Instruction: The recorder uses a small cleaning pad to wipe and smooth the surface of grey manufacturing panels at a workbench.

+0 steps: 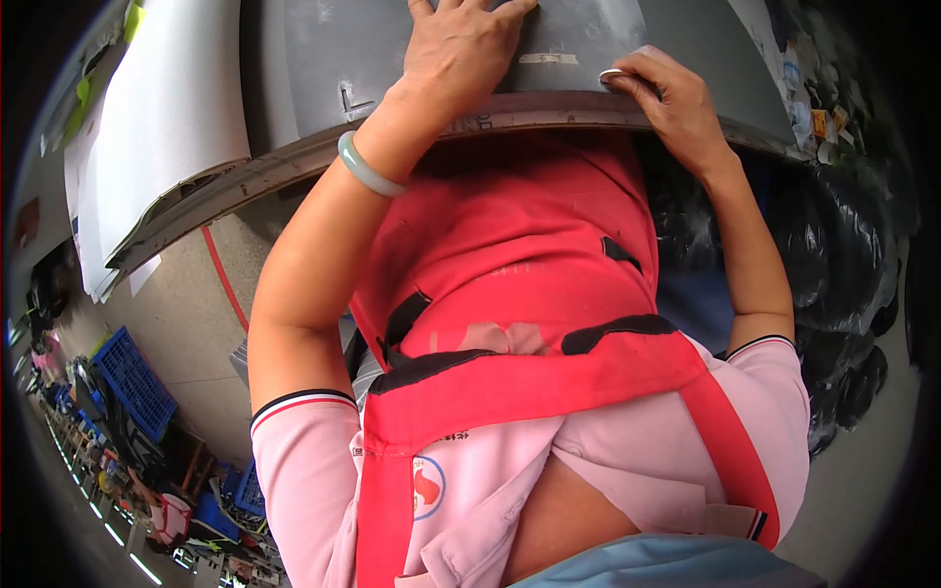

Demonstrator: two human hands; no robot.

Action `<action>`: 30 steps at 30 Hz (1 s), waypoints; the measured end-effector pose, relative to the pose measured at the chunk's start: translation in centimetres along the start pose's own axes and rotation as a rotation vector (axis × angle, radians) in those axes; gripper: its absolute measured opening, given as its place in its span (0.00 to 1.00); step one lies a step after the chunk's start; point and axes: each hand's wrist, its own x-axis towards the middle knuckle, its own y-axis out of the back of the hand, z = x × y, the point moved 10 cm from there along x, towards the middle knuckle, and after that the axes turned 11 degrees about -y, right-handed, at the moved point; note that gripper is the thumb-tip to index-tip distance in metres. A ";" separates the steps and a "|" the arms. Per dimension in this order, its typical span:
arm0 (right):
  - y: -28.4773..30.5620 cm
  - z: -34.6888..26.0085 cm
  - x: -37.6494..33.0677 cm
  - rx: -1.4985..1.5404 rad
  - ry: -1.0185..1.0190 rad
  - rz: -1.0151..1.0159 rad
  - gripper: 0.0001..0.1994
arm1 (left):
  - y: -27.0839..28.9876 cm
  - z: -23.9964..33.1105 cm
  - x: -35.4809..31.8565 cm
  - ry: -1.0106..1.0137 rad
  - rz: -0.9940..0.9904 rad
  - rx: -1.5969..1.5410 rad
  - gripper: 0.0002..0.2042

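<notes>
My left hand lies flat, fingers spread, on a grey sheet that covers a worktable with a metal edge. A pale green bangle circles that wrist. My right hand is curled at the table's edge, its fingertips pinching a small silvery piece against the grey sheet. A short strip of pale tape sits on the sheet between the two hands. My red apron over a pink shirt fills the middle of the view.
White sheets lie stacked on the table at the left. Black plastic bags are piled at the right. Blue crates and clutter stand on the floor at the lower left, beside a red floor line.
</notes>
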 end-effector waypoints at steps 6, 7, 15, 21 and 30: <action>0.6 -0.6 0.0 -0.223 0.047 0.018 0.09 | 0.3 -0.2 -0.3 0.034 -0.039 0.015 0.17; 0.9 1.4 0.1 0.008 -0.160 0.018 0.09 | 0.2 -0.2 -0.3 0.032 -0.027 0.008 0.17; 0.4 3.9 0.4 0.136 -0.388 -0.001 0.09 | 0.2 -0.5 -0.2 -0.008 0.095 0.000 0.16; 2.2 2.5 4.5 0.094 -0.317 -0.082 0.08 | -0.1 -0.7 -0.4 0.027 0.019 -0.012 0.17; 4.3 4.4 16.0 -0.174 -0.001 0.283 0.10 | -0.5 -0.3 -0.9 -0.037 0.154 0.031 0.16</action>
